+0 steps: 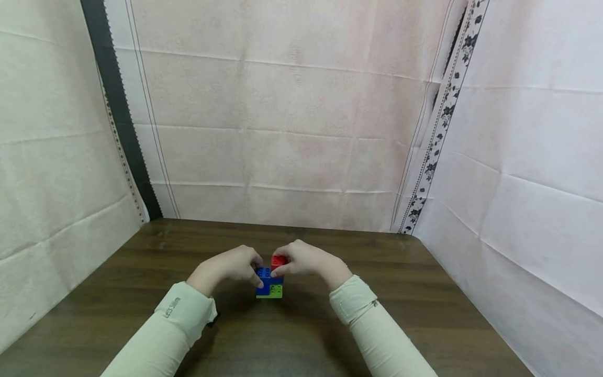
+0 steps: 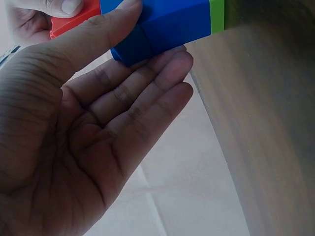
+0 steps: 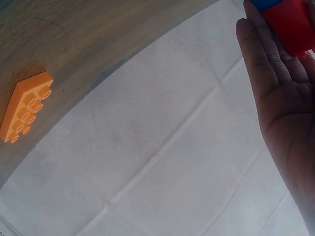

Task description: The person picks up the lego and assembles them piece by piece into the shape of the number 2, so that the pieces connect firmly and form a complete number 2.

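My left hand (image 1: 228, 266) and right hand (image 1: 308, 261) bare, my left sleeve (image 1: 153, 340) and right sleeve (image 1: 388, 335) pale green, my folded left cuff (image 1: 190, 301) with small dark lettering (image 1: 172, 307), something black (image 1: 213, 320) at its edge, my folded right cuff (image 1: 350, 301) with a dark mark (image 1: 375, 303).

Creased pale sheets (image 1: 292, 104), possibly cloth, back a brown wood-grained table (image 1: 405, 277).

I saw a brown wooden table (image 1: 264, 340), pale creased cloth (image 1: 292, 104) behind and along both sides, a dark strip (image 1: 123, 115) back left, a flowered border (image 1: 442, 125) back right, an orange block (image 3: 24, 101) on the table.
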Motion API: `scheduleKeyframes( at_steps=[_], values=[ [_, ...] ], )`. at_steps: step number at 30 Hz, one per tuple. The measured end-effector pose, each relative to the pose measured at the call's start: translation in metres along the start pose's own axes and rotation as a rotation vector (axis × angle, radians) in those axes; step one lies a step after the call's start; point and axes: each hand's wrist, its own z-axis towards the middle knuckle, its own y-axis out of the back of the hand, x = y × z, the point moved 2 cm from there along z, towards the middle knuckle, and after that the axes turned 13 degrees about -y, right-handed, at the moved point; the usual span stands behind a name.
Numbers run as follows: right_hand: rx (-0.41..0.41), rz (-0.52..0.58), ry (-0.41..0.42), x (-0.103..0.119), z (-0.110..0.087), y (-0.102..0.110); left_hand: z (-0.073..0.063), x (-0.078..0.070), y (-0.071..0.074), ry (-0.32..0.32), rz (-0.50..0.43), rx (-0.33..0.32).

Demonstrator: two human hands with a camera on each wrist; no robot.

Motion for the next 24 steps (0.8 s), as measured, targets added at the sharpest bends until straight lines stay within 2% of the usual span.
scheduleKeyframes(
  at_steps=[24],
  values=[
    [-0.001,-0.014,0.035,-0.0035,0.0037,-0.0010,0.0001,0.0019,-0.0006,-0.012,-0.002,-0.002]
  ],
)
